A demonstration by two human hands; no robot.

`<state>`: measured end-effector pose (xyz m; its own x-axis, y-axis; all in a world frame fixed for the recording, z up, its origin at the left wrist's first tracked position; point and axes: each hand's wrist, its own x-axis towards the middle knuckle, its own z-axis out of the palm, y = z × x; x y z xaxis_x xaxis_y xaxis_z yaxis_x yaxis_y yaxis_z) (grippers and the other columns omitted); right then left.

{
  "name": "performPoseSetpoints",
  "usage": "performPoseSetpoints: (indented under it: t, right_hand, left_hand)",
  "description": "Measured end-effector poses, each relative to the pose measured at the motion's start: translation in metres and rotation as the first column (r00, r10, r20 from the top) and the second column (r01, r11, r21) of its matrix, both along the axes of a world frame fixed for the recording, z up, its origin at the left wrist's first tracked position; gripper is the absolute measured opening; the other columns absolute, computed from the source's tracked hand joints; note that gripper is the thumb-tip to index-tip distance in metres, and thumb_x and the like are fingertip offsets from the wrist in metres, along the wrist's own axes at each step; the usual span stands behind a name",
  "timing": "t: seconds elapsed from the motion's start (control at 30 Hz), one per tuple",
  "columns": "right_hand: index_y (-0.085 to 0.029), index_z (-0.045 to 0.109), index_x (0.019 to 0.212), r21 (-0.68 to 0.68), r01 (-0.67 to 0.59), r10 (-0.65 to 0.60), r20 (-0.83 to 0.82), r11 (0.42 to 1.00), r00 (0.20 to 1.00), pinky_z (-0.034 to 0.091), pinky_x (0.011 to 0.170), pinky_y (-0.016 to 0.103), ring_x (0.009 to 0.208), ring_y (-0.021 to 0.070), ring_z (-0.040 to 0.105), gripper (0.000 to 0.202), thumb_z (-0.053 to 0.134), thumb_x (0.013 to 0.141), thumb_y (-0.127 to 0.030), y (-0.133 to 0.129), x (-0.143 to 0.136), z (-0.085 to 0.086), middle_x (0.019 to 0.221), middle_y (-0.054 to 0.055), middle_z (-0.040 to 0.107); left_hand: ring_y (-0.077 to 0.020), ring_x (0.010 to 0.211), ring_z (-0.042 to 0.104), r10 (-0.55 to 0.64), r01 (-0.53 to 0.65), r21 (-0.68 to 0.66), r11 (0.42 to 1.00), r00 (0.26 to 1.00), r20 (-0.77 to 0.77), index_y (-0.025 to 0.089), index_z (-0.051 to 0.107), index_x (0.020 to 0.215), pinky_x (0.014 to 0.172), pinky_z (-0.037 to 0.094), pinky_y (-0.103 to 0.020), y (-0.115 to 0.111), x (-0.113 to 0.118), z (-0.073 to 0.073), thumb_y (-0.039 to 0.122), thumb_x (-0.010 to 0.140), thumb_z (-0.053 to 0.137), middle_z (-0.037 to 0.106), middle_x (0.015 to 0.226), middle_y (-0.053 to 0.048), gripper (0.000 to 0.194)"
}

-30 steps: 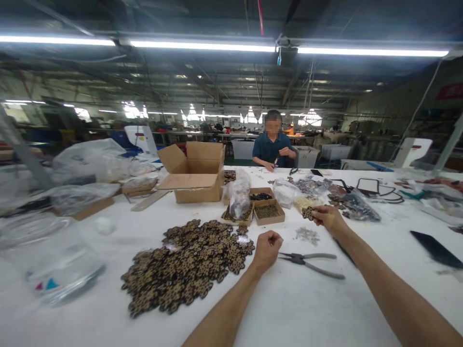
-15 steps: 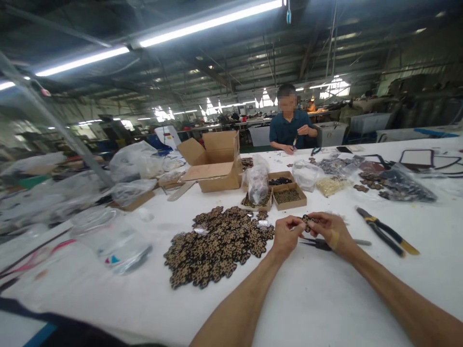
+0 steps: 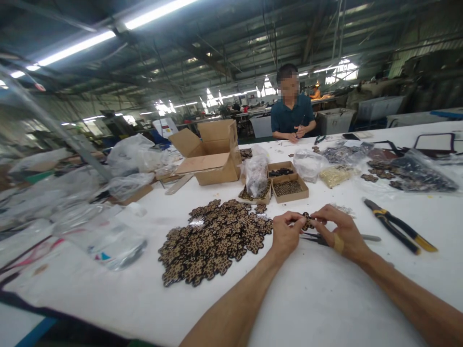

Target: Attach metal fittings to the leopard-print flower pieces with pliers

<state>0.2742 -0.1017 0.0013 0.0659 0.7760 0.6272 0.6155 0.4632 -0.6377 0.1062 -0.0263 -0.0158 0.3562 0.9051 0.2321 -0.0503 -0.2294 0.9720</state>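
Above the white table, my left hand pinches a small leopard-print flower-shaped patch between thumb and fingers. My right hand is closed at the patch's right edge, thumb and forefinger touching it; a band of tape wraps the base of the thumb. Anything smaller between the fingertips is hidden. Under my right hand lies a slim metal tool, partly covered. Left of my hands spreads a pile of similar leopard-print patches with dark edges. Pliers with black and yellow handles rest to the right.
Small cardboard trays of little metal parts stand ahead, beside plastic bags. An open cardboard box is farther left. A clear plastic container sits at left. Across the table, a co-worker sits with both hands together.
My view has shifted slightly. My right fingers have moved from over the patch to its right edge, showing more of it. The co-worker's raised hand has come down to the other hand.
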Motion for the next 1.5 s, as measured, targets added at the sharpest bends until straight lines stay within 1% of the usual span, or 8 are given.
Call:
performPoseSetpoints:
  t: [0.3,0.6,0.73,0.83,0.97,1.17,1.37,1.5]
  right_hand:
    - [-0.024,0.072,0.09,-0.067,-0.068,0.069,0.016,0.995,0.997,0.049,0.068,0.036,0.072,0.0201,0.059,0.022,0.058,0.097,-0.039,0.001,-0.006,-0.003,0.079,0.005,0.063]
    - [-0.022,0.063,0.082,-0.163,-0.075,0.077,0.004,0.984,0.997,0.044,0.065,0.032,0.069,0.0174,0.054,0.023,0.057,0.096,-0.04,0.002,-0.009,-0.003,0.075,0.002,0.06]
    - [-0.021,0.061,0.081,-0.247,-0.049,0.025,-0.1,0.968,0.995,0.044,0.066,0.031,0.07,0.0176,0.054,0.027,0.058,0.095,-0.044,0.004,-0.009,-0.009,0.074,0.002,0.061]
    - [-0.02,0.062,0.083,-0.321,-0.083,0.003,-0.242,0.943,0.97,0.044,0.066,0.03,0.071,0.0177,0.054,0.03,0.059,0.094,-0.048,0.007,-0.008,-0.015,0.074,0.002,0.062]
    - [-0.019,0.063,0.087,-0.363,-0.122,-0.033,-0.393,0.924,0.919,0.044,0.065,0.029,0.07,0.0175,0.055,0.032,0.063,0.091,-0.05,0.011,-0.007,-0.022,0.076,0.002,0.062]
    - [-0.019,0.063,0.088,-0.404,-0.098,-0.088,-0.418,0.91,0.904,0.044,0.064,0.029,0.07,0.0183,0.059,0.033,0.064,0.089,-0.052,0.011,-0.009,-0.023,0.077,0.002,0.064]
    - [-0.02,0.061,0.086,-0.441,-0.1,-0.1,-0.407,0.892,0.908,0.045,0.06,0.029,0.065,0.0182,0.06,0.035,0.063,0.088,-0.055,0.007,-0.018,-0.015,0.07,0.003,0.065]
    - [-0.02,0.061,0.084,-0.449,-0.089,-0.103,-0.387,0.889,0.916,0.043,0.056,0.028,0.063,0.0181,0.059,0.037,0.063,0.087,-0.057,0.006,-0.021,-0.011,0.069,0.003,0.065]
  left_hand:
    - [-0.0165,0.075,0.064,-0.037,0.041,0.074,0.996,0.998,-0.055,0.014,0.077,0.083,0.062,0.05,-0.024,-0.002,-0.004,-0.007,0.032,0.08,0.074,0.072,0.086,-0.008,0.018]
    - [-0.0137,0.067,0.06,-0.066,0.069,0.035,0.997,0.996,-0.062,0.012,0.076,0.08,0.059,0.047,-0.024,-0.004,-0.007,-0.003,0.029,0.079,0.074,0.072,0.08,-0.007,0.017]
    - [-0.0151,0.072,0.064,-0.095,0.095,-0.002,0.995,0.995,-0.043,0.012,0.076,0.088,0.065,0.051,-0.025,-0.005,-0.009,-0.002,0.026,0.077,0.076,0.074,0.086,-0.008,0.018]
    - [-0.0154,0.075,0.066,-0.103,0.104,-0.036,0.994,0.995,0.016,0.012,0.074,0.1,0.068,0.053,-0.025,-0.004,-0.009,0.0,0.021,0.072,0.08,0.073,0.088,-0.008,0.03]
    - [-0.0152,0.072,0.068,-0.083,0.094,-0.117,0.989,0.992,0.098,0.015,0.062,0.126,0.067,0.054,-0.025,-0.003,-0.011,0.001,0.018,0.067,0.084,0.073,0.087,-0.005,0.063]
    - [-0.0157,0.07,0.068,-0.062,0.081,-0.16,0.984,0.991,0.121,0.011,0.066,0.102,0.063,0.055,-0.025,-0.002,-0.013,-0.003,0.023,0.065,0.087,0.075,0.088,-0.01,0.044]
    - [-0.017,0.066,0.069,-0.122,0.141,-0.178,0.974,0.986,0.115,0.015,0.064,0.11,0.049,0.056,-0.025,-0.005,-0.013,-0.002,0.036,0.077,0.077,0.072,0.094,-0.008,0.042]
    - [-0.0174,0.067,0.071,-0.098,0.156,-0.261,0.953,0.97,0.221,0.015,0.062,0.1,0.056,0.06,-0.029,-0.004,-0.012,0.001,0.036,0.074,0.08,0.071,0.089,-0.006,0.039]
